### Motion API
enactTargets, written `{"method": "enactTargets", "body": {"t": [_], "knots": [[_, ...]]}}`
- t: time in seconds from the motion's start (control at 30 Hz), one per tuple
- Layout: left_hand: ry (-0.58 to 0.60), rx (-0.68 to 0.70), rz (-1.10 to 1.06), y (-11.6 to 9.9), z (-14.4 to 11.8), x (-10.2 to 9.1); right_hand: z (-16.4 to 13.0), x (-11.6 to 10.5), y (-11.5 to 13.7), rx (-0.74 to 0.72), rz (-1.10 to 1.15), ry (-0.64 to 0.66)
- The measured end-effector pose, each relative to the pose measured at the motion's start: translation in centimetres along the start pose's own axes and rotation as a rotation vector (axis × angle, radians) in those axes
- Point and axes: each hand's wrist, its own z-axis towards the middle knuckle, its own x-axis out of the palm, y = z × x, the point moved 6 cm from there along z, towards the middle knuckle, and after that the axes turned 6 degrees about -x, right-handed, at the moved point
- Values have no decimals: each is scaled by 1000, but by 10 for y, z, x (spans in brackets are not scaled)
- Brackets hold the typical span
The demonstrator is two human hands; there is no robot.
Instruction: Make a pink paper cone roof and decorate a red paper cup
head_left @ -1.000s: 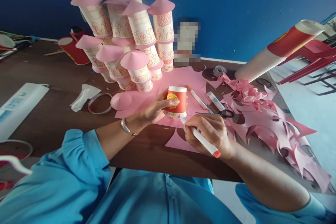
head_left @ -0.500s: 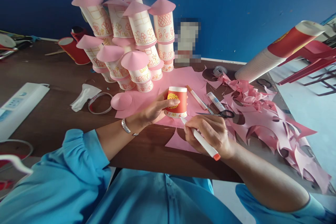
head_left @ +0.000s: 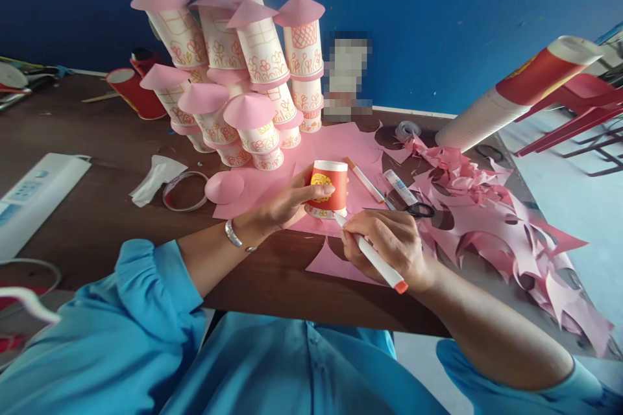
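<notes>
My left hand (head_left: 287, 204) grips a red paper cup (head_left: 331, 188) with a yellow emblem, standing upside down on a pink paper sheet (head_left: 272, 191). My right hand (head_left: 392, 243) holds a white marker with an orange end (head_left: 377, 264); its tip touches the paper at the cup's lower rim. Black-handled scissors (head_left: 413, 210) lie just beyond my right hand.
A tower of decorated paper cups with pink cone roofs (head_left: 243, 71) stands behind. Pink paper scraps (head_left: 491, 220) pile up at the right, beside a long lying stack of cups (head_left: 516, 94). A glue stick (head_left: 399, 187), another marker (head_left: 365, 180), a tape ring (head_left: 185, 191) and a white power strip (head_left: 34, 198) lie on the brown table (head_left: 97, 142).
The marker tip has shifted slightly along the cup's rim and the cup is tilted a little; otherwise nothing has moved.
</notes>
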Motion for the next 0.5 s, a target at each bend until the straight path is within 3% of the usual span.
{"method": "enactTargets", "body": {"t": [0.5], "knots": [[10,17,16,-3,0,1,1,0,0,38,14,18]]}}
